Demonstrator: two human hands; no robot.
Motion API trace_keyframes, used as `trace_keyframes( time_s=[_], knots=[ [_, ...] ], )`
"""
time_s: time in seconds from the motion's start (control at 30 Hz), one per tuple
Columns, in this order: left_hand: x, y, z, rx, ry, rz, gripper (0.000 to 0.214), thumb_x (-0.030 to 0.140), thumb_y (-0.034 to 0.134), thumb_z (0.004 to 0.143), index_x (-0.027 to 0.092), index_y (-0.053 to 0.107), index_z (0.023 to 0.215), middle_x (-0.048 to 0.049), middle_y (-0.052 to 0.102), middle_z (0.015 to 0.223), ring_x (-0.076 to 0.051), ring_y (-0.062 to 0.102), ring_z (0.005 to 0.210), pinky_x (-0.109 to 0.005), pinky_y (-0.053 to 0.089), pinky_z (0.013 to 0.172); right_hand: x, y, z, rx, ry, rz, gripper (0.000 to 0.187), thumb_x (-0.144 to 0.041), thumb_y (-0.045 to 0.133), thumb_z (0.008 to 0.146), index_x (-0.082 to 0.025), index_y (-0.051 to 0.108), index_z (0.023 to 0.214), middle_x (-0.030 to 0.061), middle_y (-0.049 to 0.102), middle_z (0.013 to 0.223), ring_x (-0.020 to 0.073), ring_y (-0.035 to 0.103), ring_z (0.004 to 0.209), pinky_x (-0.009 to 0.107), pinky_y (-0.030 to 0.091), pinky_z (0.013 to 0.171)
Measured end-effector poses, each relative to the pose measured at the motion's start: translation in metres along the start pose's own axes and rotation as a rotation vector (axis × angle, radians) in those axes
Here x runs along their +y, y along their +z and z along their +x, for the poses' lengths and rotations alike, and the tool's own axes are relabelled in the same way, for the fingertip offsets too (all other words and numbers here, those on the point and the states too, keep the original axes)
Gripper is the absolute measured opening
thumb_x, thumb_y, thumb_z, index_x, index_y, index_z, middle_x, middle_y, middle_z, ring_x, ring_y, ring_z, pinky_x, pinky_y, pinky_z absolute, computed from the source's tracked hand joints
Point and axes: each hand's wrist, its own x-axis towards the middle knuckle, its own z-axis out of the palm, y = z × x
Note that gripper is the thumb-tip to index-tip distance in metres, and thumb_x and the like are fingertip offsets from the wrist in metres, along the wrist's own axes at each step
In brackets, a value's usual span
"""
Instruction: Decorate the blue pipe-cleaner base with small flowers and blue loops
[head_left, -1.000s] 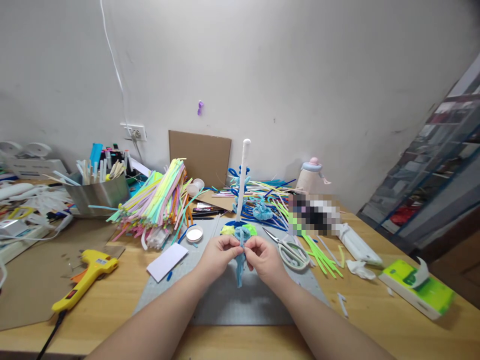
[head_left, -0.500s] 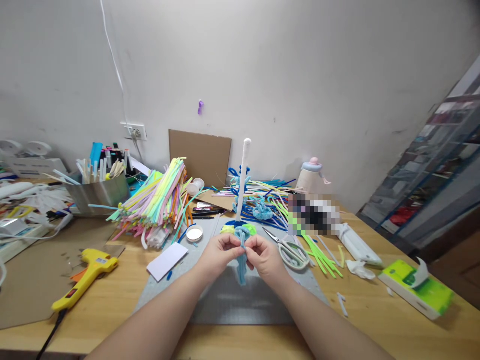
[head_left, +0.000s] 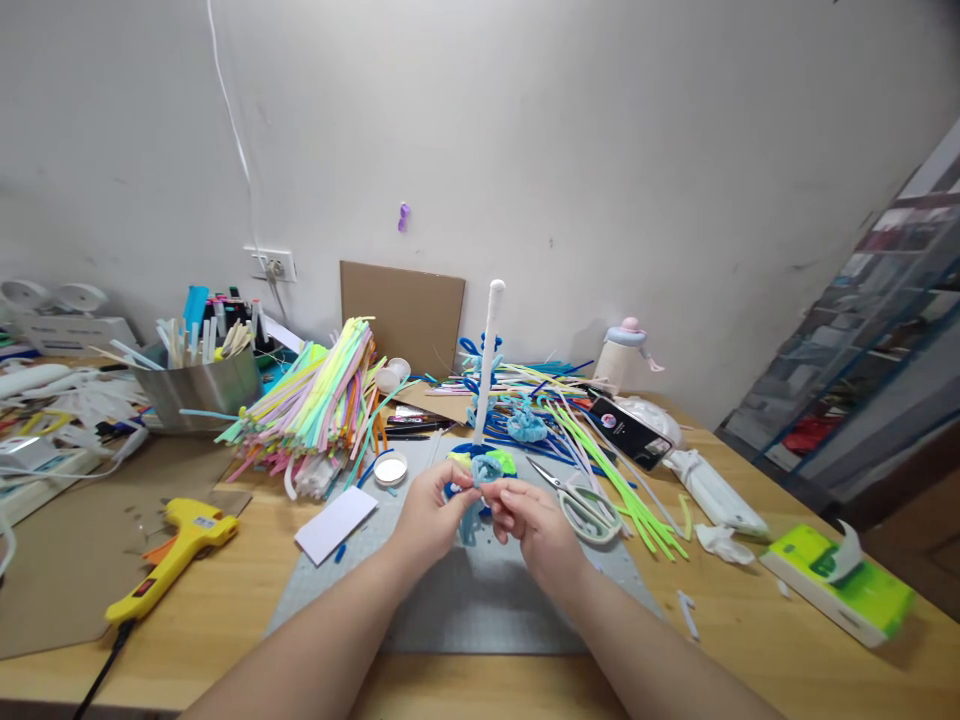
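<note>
My left hand [head_left: 429,510] and my right hand [head_left: 531,515] meet over a grey cutting mat [head_left: 480,600]. Both pinch a light blue pipe-cleaner piece [head_left: 480,478], curled at the top, with its loose ends hanging down between the hands. Just behind it on the mat lie small yellow-green and dark blue fuzzy shapes [head_left: 501,460]. A white fuzzy rod [head_left: 487,355] stands upright beyond them.
A big pile of pastel pipe cleaners [head_left: 319,405] lies to the left, loose blue and green ones [head_left: 570,415] to the right. Scissors [head_left: 581,495], a phone [head_left: 630,430], a tissue pack [head_left: 840,580], a yellow glue gun [head_left: 169,550], a white card [head_left: 335,523] and a metal tool tub [head_left: 199,385] surround the mat.
Both hands have drawn a little apart and turned the blue piece; its hanging ends now sit shorter and tilted to the left. The view shifted slightly.
</note>
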Motion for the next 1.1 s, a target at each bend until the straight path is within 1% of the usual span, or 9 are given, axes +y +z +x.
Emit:
trace_keyframes(
  time_s=[0.17,0.27,0.37,0.5,0.63,0.73,0.87,1.0,1.1],
  knots=[
    [-0.0039,0.0019,-0.0008,0.024,0.034,0.038,0.011,0.017,0.058,0.072,0.017,0.048,0.066,0.0017,0.053,0.068,-0.013,0.051,0.067,-0.025,0.040,0.067,0.0015,0.0000,0.0004,-0.006,-0.032,-0.103,0.019,-0.030,0.062,0.069,-0.014,0.067,0.079,-0.0026,0.045,0.055,0.0085,0.039,0.051,0.022,0.034,0.049],
    [-0.0029,0.0024,-0.0019,0.020,0.074,0.146,0.010,0.019,0.058,0.073,0.018,0.050,0.067,0.0007,0.056,0.070,-0.014,0.054,0.069,-0.026,0.041,0.067,0.0014,0.0003,0.0019,0.051,-0.085,-0.192,0.017,-0.032,0.064,0.069,-0.015,0.065,0.071,-0.0031,0.047,0.053,0.0083,0.039,0.050,0.022,0.031,0.049],
    [0.0002,0.0017,-0.0042,0.049,0.207,0.328,0.006,0.020,0.058,0.075,0.019,0.053,0.072,-0.0013,0.060,0.076,-0.016,0.056,0.077,-0.030,0.040,0.073,-0.0007,0.0028,0.0030,0.068,-0.117,-0.229,0.017,-0.031,0.067,0.067,-0.015,0.063,0.067,-0.0029,0.052,0.055,0.0079,0.040,0.051,0.022,0.032,0.051],
    [0.0036,0.0007,-0.0073,0.051,0.417,0.508,0.007,0.013,0.056,0.074,0.020,0.054,0.077,-0.0019,0.061,0.081,-0.017,0.055,0.082,-0.033,0.038,0.078,-0.0024,0.0062,0.0026,-0.009,-0.102,-0.167,0.020,-0.030,0.072,0.063,-0.016,0.063,0.073,0.0000,0.062,0.071,0.0119,0.053,0.067,0.025,0.040,0.066],
    [0.0035,0.0020,-0.0083,0.037,0.493,0.576,0.013,0.008,0.056,0.071,0.019,0.053,0.077,-0.0015,0.061,0.080,-0.017,0.054,0.081,-0.033,0.038,0.077,0.0004,0.0046,0.0020,0.015,-0.045,-0.178,0.026,-0.032,0.075,0.060,-0.016,0.062,0.076,0.0016,0.065,0.074,0.0135,0.057,0.067,0.026,0.042,0.066],
    [0.0026,0.0033,-0.0088,0.014,0.500,0.602,0.015,0.007,0.055,0.070,0.020,0.053,0.078,-0.0013,0.060,0.079,-0.017,0.054,0.081,-0.033,0.038,0.077,0.0028,0.0020,0.0028,0.016,-0.025,-0.195,0.028,-0.032,0.075,0.059,-0.016,0.061,0.077,0.0014,0.066,0.071,0.0136,0.057,0.064,0.027,0.042,0.064],
    [0.0021,0.0040,-0.0099,-0.041,0.463,0.615,0.021,0.006,0.053,0.071,0.021,0.054,0.087,-0.0011,0.061,0.082,-0.017,0.054,0.083,-0.033,0.037,0.079,0.0033,0.0000,0.0048,0.021,-0.032,-0.214,0.025,-0.031,0.076,0.059,-0.016,0.061,0.072,-0.0007,0.064,0.065,0.0122,0.056,0.062,0.025,0.042,0.062],
    [0.0018,0.0029,-0.0091,-0.002,0.324,0.569,0.026,0.010,0.055,0.070,0.020,0.053,0.094,-0.0033,0.061,0.088,-0.019,0.054,0.084,-0.034,0.039,0.077,0.0023,-0.0012,0.0067,0.049,-0.082,-0.209,0.021,-0.031,0.074,0.062,-0.017,0.063,0.073,0.0005,0.065,0.073,0.0137,0.057,0.070,0.027,0.044,0.069],
    [0.0006,0.0018,-0.0076,-0.014,0.261,0.538,0.017,0.014,0.055,0.073,0.020,0.055,0.089,-0.0039,0.062,0.087,-0.020,0.055,0.085,-0.033,0.039,0.076,0.0033,-0.0028,0.0086,0.052,-0.144,-0.250,0.018,-0.033,0.071,0.065,-0.018,0.064,0.073,0.0012,0.065,0.071,0.0152,0.057,0.069,0.029,0.045,0.068]
  ],
)
